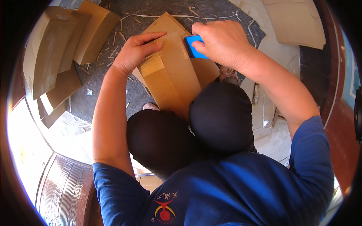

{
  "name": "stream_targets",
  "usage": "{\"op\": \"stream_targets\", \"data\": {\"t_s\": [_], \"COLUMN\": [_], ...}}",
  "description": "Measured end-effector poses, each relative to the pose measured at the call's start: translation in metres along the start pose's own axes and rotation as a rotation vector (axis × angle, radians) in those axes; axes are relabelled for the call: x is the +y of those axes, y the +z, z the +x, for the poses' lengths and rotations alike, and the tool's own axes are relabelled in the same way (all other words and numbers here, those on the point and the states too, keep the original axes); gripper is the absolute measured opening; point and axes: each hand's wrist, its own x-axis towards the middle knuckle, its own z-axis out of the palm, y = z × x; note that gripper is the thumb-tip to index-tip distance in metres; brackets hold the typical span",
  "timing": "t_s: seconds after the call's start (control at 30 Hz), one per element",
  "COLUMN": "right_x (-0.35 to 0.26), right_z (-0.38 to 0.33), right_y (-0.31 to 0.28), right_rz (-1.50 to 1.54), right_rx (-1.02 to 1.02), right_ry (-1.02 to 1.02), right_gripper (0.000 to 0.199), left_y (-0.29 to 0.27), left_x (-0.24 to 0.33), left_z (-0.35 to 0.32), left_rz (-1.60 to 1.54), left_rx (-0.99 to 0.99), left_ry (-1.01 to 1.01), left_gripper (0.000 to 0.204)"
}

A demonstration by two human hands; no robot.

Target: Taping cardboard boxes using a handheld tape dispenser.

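A folded brown cardboard piece (pixel 171 81) stands tilted between my knees, with a strip of shiny tape across its face. My left hand (pixel 137 51) grips its upper left edge, the thumb on the near face and the fingers over the top. On the far right side of the same cardboard, my right hand (pixel 224 39) is closed around a flat, bright blue object (pixel 191 42). The blue object lies close to the cardboard's right edge; my fingers cover part of it, and its kind does not show. More cardboard (pixel 166 23) sticks out behind the piece.
Folded cardboard (pixel 52 49) leans in a stack at the left. Another flat sheet (pixel 298 22) lies at the upper right. Small cardboard scraps and a white strap (pixel 181 16) are strewn over the dark floor mat (pixel 98 81). A ribbed brown panel (pixel 62 192) stands at the lower left.
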Motion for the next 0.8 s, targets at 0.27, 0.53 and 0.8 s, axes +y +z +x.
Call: {"op": "stream_targets", "data": {"t_s": [0.27, 0.53, 0.8], "right_x": [0.002, 0.007, 0.067], "right_z": [-0.010, 0.006, -0.054], "right_y": [0.094, 0.139, 0.005], "right_rz": [0.029, -0.307, 0.584], "right_rx": [-0.028, -0.352, 0.164], "right_ry": [-0.152, -0.266, 0.055], "right_gripper": [0.041, 0.033, 0.026], "left_y": [0.023, 0.025, 0.002], "left_x": [-0.015, -0.009, 0.024], "left_z": [0.007, 0.008, -0.051], "left_rz": [-0.178, 0.358, 0.536], "left_rx": [0.605, 0.674, 0.717], "left_ry": [0.123, 0.007, 0.163], "left_gripper": [0.040, 0.054, 0.046]}}
